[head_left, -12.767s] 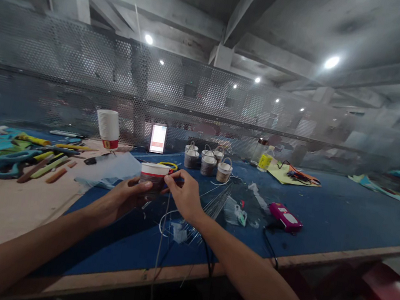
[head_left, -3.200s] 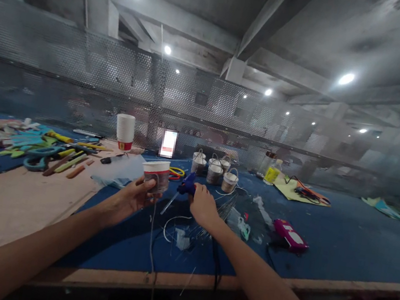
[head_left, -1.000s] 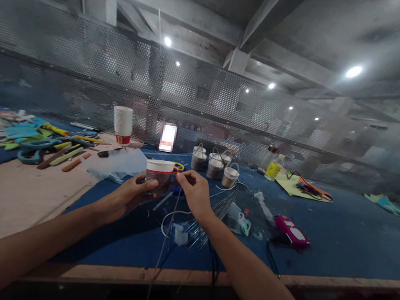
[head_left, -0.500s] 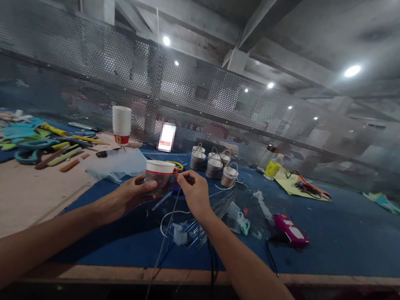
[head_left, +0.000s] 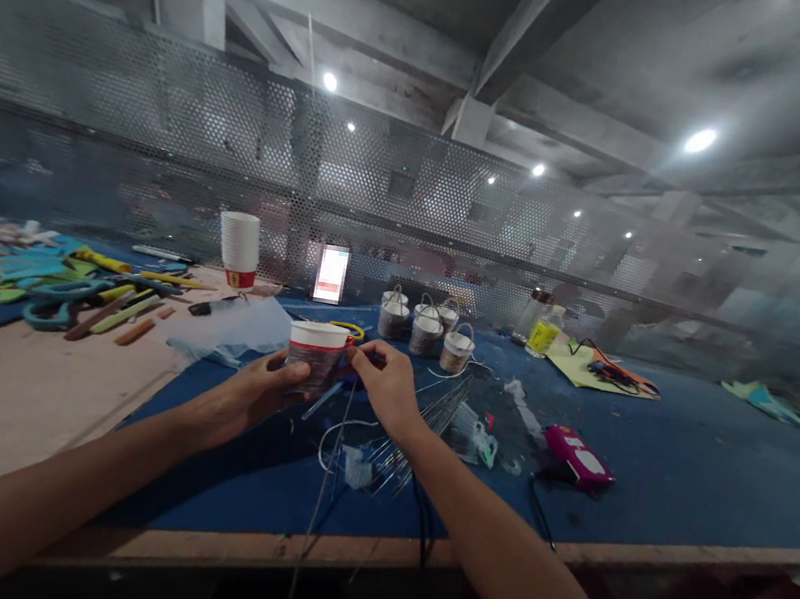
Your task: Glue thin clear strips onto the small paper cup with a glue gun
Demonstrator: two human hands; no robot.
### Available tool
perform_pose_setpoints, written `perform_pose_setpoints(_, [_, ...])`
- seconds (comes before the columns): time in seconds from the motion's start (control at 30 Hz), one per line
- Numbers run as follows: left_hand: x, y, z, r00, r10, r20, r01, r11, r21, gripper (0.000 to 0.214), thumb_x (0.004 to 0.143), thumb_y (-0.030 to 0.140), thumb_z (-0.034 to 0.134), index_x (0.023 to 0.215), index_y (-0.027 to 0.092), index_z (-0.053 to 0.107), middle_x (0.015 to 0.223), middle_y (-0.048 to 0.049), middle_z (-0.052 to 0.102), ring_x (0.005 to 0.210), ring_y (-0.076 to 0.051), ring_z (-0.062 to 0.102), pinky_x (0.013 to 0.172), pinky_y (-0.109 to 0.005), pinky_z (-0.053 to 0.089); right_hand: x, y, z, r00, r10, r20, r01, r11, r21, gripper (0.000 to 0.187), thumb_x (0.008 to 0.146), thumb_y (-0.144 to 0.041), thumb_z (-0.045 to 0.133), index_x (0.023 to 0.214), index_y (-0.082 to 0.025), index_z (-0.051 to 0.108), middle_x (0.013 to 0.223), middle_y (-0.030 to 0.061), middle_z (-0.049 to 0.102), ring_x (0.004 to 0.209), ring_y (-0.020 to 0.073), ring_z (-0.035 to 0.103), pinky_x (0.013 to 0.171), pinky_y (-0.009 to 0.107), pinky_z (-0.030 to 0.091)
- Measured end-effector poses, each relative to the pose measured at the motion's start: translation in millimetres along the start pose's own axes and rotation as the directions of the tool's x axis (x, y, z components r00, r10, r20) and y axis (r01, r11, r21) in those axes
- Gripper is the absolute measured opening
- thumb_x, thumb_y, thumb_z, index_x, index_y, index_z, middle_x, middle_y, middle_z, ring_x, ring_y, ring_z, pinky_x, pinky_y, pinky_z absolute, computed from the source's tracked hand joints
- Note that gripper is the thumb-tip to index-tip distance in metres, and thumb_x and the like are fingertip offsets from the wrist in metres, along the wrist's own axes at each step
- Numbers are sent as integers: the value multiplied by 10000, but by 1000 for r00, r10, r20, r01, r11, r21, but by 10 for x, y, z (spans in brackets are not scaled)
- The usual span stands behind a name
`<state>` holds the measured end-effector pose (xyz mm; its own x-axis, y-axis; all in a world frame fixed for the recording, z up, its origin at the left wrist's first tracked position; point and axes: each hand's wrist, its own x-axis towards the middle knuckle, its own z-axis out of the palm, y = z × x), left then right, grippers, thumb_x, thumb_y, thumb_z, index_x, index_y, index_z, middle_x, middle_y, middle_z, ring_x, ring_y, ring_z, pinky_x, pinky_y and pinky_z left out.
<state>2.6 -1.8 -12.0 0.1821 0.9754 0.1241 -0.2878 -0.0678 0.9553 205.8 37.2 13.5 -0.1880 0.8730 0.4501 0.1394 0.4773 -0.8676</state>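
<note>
My left hand (head_left: pixel 271 385) is wrapped round a white paper cup (head_left: pixel 318 335), thumb on its front. The cup stands upright in the air and has a red band under its rim, with grey-brown wrapping below that. At the cup's right side, just under the rim, my right hand (head_left: pixel 383 383) is closed in a pinch. A thin grey cord (head_left: pixel 322 490) hangs from beneath its fingers past the table edge. A small red-orange spot shows at the fingertips; what it is I cannot tell. Behind stand several small cup baskets (head_left: pixel 425 332) with looped handles.
A bundle of thin wires (head_left: pixel 416 434) lies beside my right wrist. Left are scissors (head_left: pixel 53 310), a stack of paper cups (head_left: pixel 239 249) and craft scraps. A magenta box (head_left: pixel 578 457), a yellow-labelled bottle (head_left: pixel 545 333) and a yellow sheet (head_left: pixel 597 369) lie or stand right.
The whole view has shifted slightly. Both hands keep the same hold at the cup, and nothing on the table has visibly moved.
</note>
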Motion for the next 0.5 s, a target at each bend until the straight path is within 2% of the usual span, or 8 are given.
perform_pose_setpoints(0.1, [-6,16,24,1000,-6,-8,6,1000,-16,554,770,453,903,1265,227,800,1338,-143,775,1242,-355,693,943,-401,572,3,22,-1,1000,-6,3,6,1000,2,260,871,-453,672,769,-215,691,767,10,725,760,196,684,781,299,522])
perform_pose_setpoints(0.27, [-27,31,43,1000,-26,16,27,999,-40,512,806,438,874,1270,234,794,1376,-131,760,1277,-344,675,980,-388,550,14,56,1,1000,8,13,-8,1000,23,233,869,-421,684,770,-210,705,782,5,736,769,191,683,789,295,523])
perform_pose_setpoints(0.37, [-23,14,22,999,-36,28,37,998,-51,536,807,438,871,1294,230,787,1395,-134,751,1274,-342,674,949,-374,556,25,76,1,1000,14,21,-15,999,29,252,869,-434,697,777,-201,730,773,6,734,761,187,670,760,286,512])
perform_pose_setpoints(0.5, [-16,3,-10,997,-29,74,31,999,-36,484,864,438,825,1304,241,782,1377,-122,762,1283,-344,681,991,-386,553,36,113,2,1000,11,27,-12,998,54,281,858,-454,709,773,-189,745,746,2,721,728,173,643,720,275,492])
